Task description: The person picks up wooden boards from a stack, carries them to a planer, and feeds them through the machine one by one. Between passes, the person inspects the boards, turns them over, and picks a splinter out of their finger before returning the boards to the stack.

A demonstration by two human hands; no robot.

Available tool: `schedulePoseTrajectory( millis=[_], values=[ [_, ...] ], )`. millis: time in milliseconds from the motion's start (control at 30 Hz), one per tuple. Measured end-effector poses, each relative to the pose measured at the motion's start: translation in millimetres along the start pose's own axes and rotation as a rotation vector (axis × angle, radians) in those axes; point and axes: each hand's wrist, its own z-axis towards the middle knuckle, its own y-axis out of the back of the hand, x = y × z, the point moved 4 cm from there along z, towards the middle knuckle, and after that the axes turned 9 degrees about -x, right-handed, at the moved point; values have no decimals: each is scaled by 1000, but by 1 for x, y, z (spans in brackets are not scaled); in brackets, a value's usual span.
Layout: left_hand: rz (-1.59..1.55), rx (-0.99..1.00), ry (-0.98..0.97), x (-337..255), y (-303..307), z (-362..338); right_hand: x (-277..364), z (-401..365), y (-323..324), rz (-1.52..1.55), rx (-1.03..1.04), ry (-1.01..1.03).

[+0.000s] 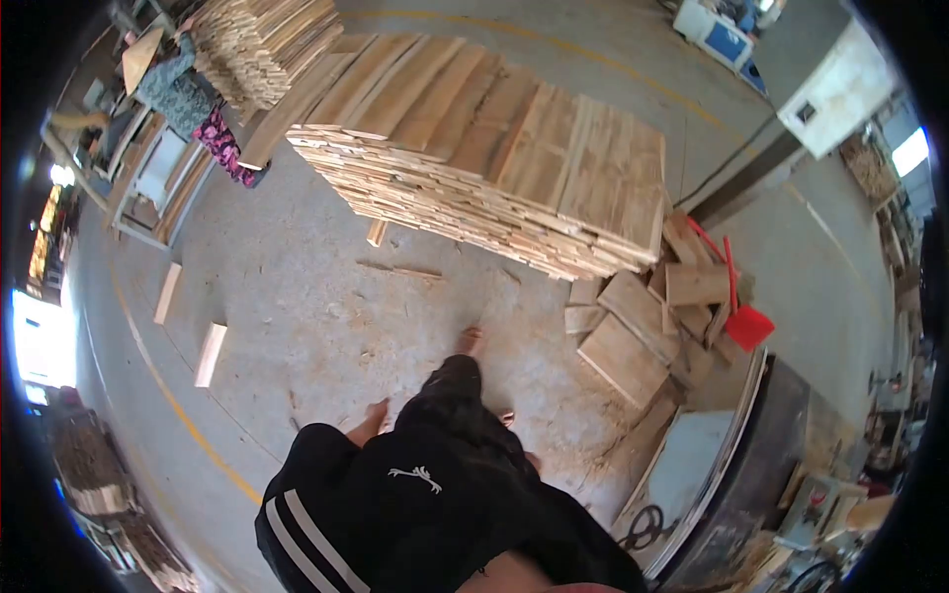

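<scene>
My left hand [372,421] hangs low beside my dark trousers, past the black sleeve with white stripes. It is small in view, and its fingers do not show clearly. On the other side, a bit of my right hand [508,419] shows past the dark clothing; most of it is hidden. No object can be made out in either hand. Ahead of me, apart from both hands, stands a large stack of wooden boards [474,109], its top layer laid side by side. A bare foot [472,342] is forward on the dusty floor.
Wood offcuts [625,358] lie piled at the right, by a red dustpan [748,327]. Two wood blocks [210,356] are on the floor at left. A person [178,94] in a conical hat works beside another board stack [262,44]. A machine table [692,465] stands lower right.
</scene>
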Motion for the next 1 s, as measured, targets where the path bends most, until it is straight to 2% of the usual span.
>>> schedulePoseTrajectory(
  millis=[67, 100, 133, 200, 233, 267, 300, 333, 367, 400, 433, 467, 500, 533, 567, 600, 633, 667, 700, 733, 800, 833, 900, 967, 1000],
  values=[
    [-731, -117, 873, 31, 2, -13, -27, 48, 23, -24, 31, -13],
    [-755, -111, 883, 25, 6, -10, -38, 75, 33, -22, 51, -52],
    [-774, -70, 848, 19, 12, -2, -46, 103, 40, -16, 72, -95],
    [-801, -24, 821, 61, -3, 40, -61, 164, 53, -2, 110, -192],
    [-345, 15, 204, 45, 2, 94, -65, 200, 56, 8, 124, -245],
    [-385, -96, 234, 30, 18, 105, -64, 234, 64, 17, 142, -305],
    [-425, -211, 260, 15, 57, 153, -47, 294, 59, 25, 155, -363],
    [-452, -160, 366, 6, 78, 177, -33, 333, 88, 28, 173, -439],
    [-520, -113, 305, -1, 90, 210, -10, 372, 113, 24, 186, -517],
    [-450, -174, 319, -21, 124, 228, 39, 472, 111, 22, 191, -594],
    [-434, -274, 331, -49, 165, 244, 70, 477, 132, 22, 192, -669],
    [-517, -437, 16, -78, 208, 258, 111, 539, 147, 176, -109, -520],
    [-908, -294, 160, -114, 254, 269, 165, 593, 168, 354, -259, -371],
    [-1121, -373, 80, -132, 272, 299, 251, 643, 211, 358, -275, -323],
    [-1335, -353, 40, -168, 316, 302, 287, 679, 219, 224, -383, -133],
    [-1416, -234, 101, -196, 359, 306, 332, 712, 234, 261, -311, -110],
    [-1516, -263, 191, -234, 405, 296, 375, 744, 244, 431, -258, -8],
    [-1606, -334, 224, -261, 437, 297, 392, 774, 238, 462, -251, 52],
    [-1703, -412, 256, -281, 457, 304, 419, 803, 245, 290, -215, 106],
    [-1706, -396, 268, -299, 469, 315, 447, 834, 253, 120, -175, 166],
    [-1795, -555, 232, -325, 491, 336, 482, 896, 255, 219, -287, 330],
    [-1800, -557, 234, -331, 488, 349, 493, 930, 254, 210, -279, 320],
    [-1995, -561, 95, -339, 482, 378, 510, 1001, 252, 164, -242, 314],
    [-1927, -594, 122, -332, 478, 374, 513, 1065, 248, 144, -213, 313],
    [-1871, -621, 141, -329, 480, 368, 517, 1099, 246, 42, -251, 310]
  ],
)
